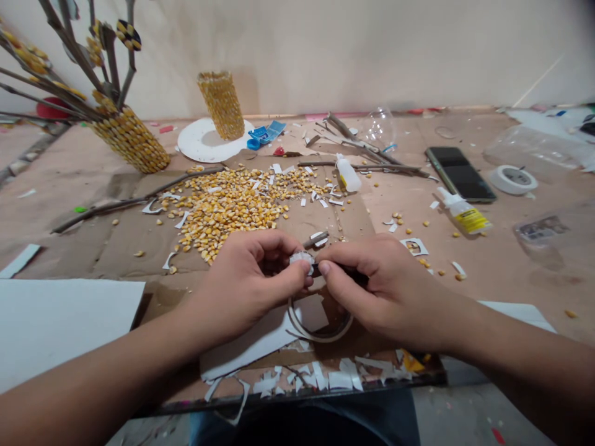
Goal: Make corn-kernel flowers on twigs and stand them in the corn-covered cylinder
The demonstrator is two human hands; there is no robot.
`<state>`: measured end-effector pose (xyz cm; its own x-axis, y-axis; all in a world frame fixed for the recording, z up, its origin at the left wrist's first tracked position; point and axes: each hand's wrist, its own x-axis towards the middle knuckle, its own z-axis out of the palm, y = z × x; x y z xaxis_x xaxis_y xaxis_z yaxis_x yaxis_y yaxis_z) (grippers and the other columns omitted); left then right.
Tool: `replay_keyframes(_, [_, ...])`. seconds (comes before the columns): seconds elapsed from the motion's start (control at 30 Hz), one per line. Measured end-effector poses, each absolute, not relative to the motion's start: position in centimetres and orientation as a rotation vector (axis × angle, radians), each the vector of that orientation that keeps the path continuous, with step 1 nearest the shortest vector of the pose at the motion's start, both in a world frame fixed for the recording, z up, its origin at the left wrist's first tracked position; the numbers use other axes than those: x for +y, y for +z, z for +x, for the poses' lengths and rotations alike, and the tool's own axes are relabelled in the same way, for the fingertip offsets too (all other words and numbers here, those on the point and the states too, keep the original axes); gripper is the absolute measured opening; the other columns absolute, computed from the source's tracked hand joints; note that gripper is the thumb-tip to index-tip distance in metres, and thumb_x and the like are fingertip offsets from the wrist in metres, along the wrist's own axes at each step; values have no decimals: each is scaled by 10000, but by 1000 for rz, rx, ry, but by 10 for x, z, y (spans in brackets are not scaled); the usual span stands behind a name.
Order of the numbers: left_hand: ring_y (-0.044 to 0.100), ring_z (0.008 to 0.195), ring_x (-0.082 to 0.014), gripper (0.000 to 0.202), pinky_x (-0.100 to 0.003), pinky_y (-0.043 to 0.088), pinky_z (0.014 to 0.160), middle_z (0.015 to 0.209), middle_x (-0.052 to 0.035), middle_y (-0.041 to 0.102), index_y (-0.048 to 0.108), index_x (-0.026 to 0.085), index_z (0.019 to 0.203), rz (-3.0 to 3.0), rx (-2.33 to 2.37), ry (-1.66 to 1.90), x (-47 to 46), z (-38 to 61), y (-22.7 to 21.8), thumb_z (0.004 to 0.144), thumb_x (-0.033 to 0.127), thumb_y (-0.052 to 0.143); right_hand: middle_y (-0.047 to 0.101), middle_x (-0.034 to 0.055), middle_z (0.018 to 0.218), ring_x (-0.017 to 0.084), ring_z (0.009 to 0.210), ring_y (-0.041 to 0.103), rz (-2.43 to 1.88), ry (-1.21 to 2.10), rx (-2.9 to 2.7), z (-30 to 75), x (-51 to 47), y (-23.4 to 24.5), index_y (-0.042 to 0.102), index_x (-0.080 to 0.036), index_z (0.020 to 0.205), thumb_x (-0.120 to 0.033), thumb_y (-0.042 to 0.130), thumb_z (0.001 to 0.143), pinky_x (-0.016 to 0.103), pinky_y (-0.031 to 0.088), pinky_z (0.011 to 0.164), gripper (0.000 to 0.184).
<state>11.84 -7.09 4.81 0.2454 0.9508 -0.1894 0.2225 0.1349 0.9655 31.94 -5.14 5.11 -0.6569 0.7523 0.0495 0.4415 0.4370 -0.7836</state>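
Observation:
My left hand (267, 266) pinches a small, whitish round piece (302, 261) between thumb and fingers. Close beside it, my right hand (376, 285) is closed on a thin dark strip whose end meets the round piece. Below my hands hangs a curved strip (320, 337), pale on one side and dark on the other; whether it is one with the strip in my fingers I cannot tell. Just beyond my fingertips lies a short piece of stick (320, 240). A pile of yellow corn kernels (232, 207) spreads out past my left hand.
Two kernel-covered vases (132, 139) stand at the back left, one holding branches, the other on a white ring (190, 139). Glue bottles (467, 214), a phone (460, 173) and a tape roll (514, 179) lie right. Paper scraps (339, 379) litter the front edge.

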Motion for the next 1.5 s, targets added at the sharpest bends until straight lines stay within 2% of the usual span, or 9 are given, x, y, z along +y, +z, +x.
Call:
replay_keyframes(0.37, [600,557,-62,109,-123,471,510,654,20,709,725,150,761,1336,1212,810,-71,119,50,866,180,734,500,-49,562,79,493,421,-971,971,-2359,320,-51,49,571,-188,703,-198,492,986,258,293,555,294])
replay_keyframes(0.6, [630,553,-54,62,-95,488,506,654,24,729,761,147,784,1273,1200,811,-72,120,50,846,155,762,568,-24,593,81,501,463,-983,863,-2409,322,-51,47,656,-158,749,-203,485,997,269,287,550,304])
replay_keyframes(0.8, [625,544,-44,81,-86,491,513,640,34,721,761,140,774,1269,1179,816,-69,121,50,850,123,740,509,-40,564,77,486,440,-1009,817,-2410,322,-53,43,634,-157,728,-207,495,991,280,270,546,302])
replay_keyframes(1.2, [627,596,-69,109,-127,494,553,680,16,729,756,151,789,1399,1220,791,-68,119,46,878,200,716,555,-24,586,88,503,465,-1034,841,-2399,322,-53,43,637,-163,744,-207,492,988,278,278,552,287])
replay_keyframes(1.4, [628,588,-100,107,-179,504,549,708,17,723,736,165,946,1380,1241,786,-69,116,46,867,231,709,580,-23,580,95,502,478,-1038,837,-2333,322,-53,46,673,-170,787,-202,486,993,271,304,560,281])
replay_keyframes(1.5, [580,557,-89,45,-174,458,519,657,39,674,699,172,855,1440,1223,742,-70,115,48,862,197,663,573,-28,563,95,496,476,-1048,834,-2317,322,-53,47,671,-175,777,-202,478,1002,269,313,560,298])
